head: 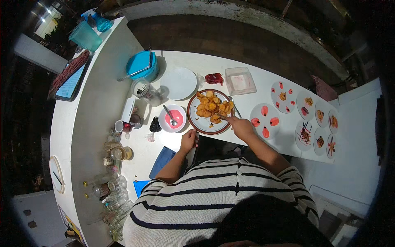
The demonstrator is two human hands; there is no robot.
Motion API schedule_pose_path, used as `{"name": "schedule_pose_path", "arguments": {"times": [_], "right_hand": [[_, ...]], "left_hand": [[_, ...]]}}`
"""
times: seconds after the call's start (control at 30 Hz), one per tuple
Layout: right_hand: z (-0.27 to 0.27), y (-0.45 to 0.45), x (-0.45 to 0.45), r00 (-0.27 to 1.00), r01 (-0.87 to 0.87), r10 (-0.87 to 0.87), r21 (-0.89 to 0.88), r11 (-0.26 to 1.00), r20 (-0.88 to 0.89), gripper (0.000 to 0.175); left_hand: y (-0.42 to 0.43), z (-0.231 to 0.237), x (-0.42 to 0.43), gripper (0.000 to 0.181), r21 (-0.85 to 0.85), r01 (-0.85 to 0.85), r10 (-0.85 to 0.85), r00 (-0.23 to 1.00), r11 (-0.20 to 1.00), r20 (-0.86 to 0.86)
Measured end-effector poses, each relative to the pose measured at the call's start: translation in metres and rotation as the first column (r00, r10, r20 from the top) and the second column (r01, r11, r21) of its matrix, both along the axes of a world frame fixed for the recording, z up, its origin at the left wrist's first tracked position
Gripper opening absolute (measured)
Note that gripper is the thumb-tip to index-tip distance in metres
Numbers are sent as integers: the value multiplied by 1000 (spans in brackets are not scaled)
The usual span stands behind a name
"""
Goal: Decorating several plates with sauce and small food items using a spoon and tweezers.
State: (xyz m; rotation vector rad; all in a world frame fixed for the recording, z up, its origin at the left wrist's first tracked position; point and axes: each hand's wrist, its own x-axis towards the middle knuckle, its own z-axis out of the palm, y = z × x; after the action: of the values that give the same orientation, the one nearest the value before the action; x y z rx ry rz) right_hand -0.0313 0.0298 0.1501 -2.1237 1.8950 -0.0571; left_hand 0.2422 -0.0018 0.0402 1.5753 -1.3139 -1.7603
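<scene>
A brown-rimmed plate (192, 121) holds a heap of orange-brown fried pieces (211, 106). At the plate's right edge, my right hand (242, 128) grips a slim utensil that reaches into the heap; its far end is partly hidden by the food. My left hand (189, 141) rests at the near edge of the table, below a white bowl (162, 121) of pink sauce with a metal spoon (170, 115) in it; its fingers are curled, and whether they hold anything cannot be told. Right of my right hand lies a white plate (273, 131) bearing red-pink patches.
Several smaller garnished plates (300, 139) stand at the right. A clear square container (250, 81), red packet (214, 78), white plate (179, 83), blue tub (156, 66) and cutlery jar (154, 98) stand behind. Glass jars (122, 153) line the raised partition (89, 123) at left.
</scene>
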Motion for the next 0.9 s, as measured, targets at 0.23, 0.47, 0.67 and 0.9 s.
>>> {"name": "schedule_pose_path", "arguments": {"times": [0.23, 0.47, 0.67, 0.9], "right_hand": [[-28, 0, -31, 908, 178, -182, 45, 983, 379, 28], [-38, 0, -46, 493, 167, -551, 549, 819, 673, 28], [-42, 2, -51, 446, 170, -638, 641, 749, 627, 27], [-37, 12, -34, 958, 212, -218, 51, 976, 185, 30]], "left_hand": [[0, -1, -2, 41, 20, -14, 14, 999, 1000, -30], [0, -7, 2, 40, 27, -12, 13, 999, 1000, -48], [0, -7, 1, 39, 33, -21, 22, 998, 999, -56], [-1, -5, -1, 39, 30, -4, 4, 1000, 1000, -19]]}}
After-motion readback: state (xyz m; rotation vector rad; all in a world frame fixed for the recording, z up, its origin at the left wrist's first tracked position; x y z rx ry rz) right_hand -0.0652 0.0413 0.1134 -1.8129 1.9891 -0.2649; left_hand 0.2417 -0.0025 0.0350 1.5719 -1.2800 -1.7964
